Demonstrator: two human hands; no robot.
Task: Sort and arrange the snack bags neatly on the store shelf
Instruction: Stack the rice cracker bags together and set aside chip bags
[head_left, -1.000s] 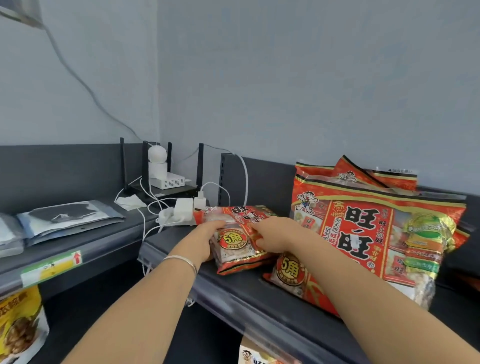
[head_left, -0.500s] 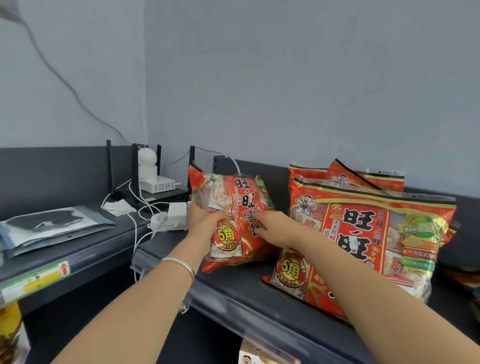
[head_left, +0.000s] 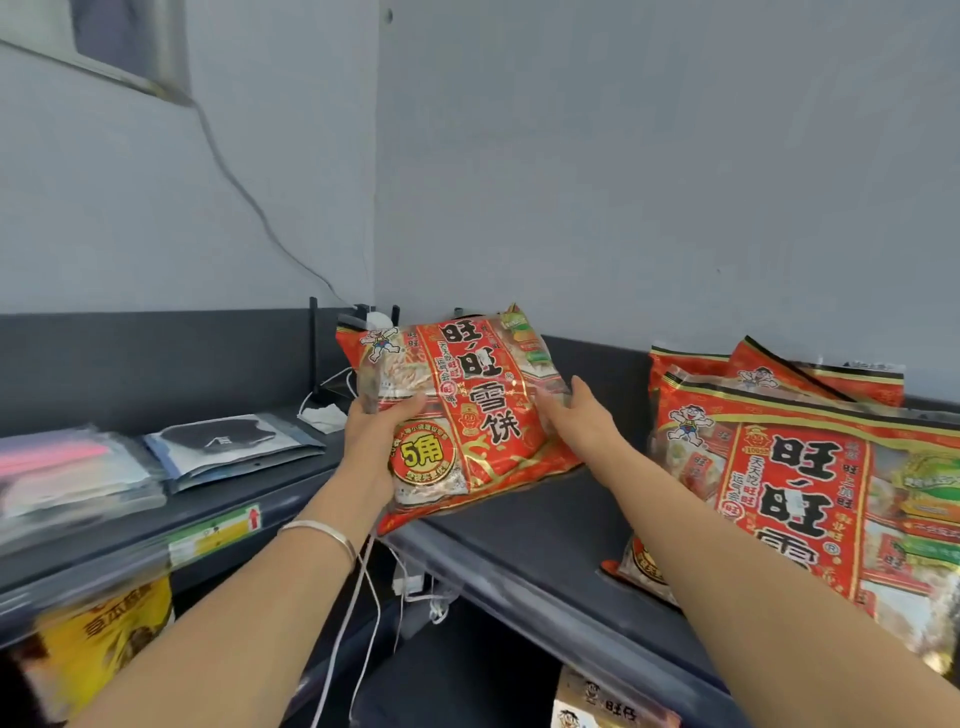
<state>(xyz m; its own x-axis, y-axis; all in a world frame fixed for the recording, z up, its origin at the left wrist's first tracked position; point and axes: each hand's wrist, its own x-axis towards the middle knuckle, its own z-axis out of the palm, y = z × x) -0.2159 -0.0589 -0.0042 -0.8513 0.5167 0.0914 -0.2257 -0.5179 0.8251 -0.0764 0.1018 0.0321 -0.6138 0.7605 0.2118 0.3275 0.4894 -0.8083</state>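
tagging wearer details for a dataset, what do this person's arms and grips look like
Both forearms are bare, with no sleeves in view. A thin silver bangle circles the left wrist; the right wrist shows nothing. The left grip and right grip wear no gloves, and no rings are visible.

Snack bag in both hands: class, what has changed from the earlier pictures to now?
The bag, flat on the shelf before, is now tipped up, front to camera. The left hand and right hand kept hold of its sides. The large bags stayed put.
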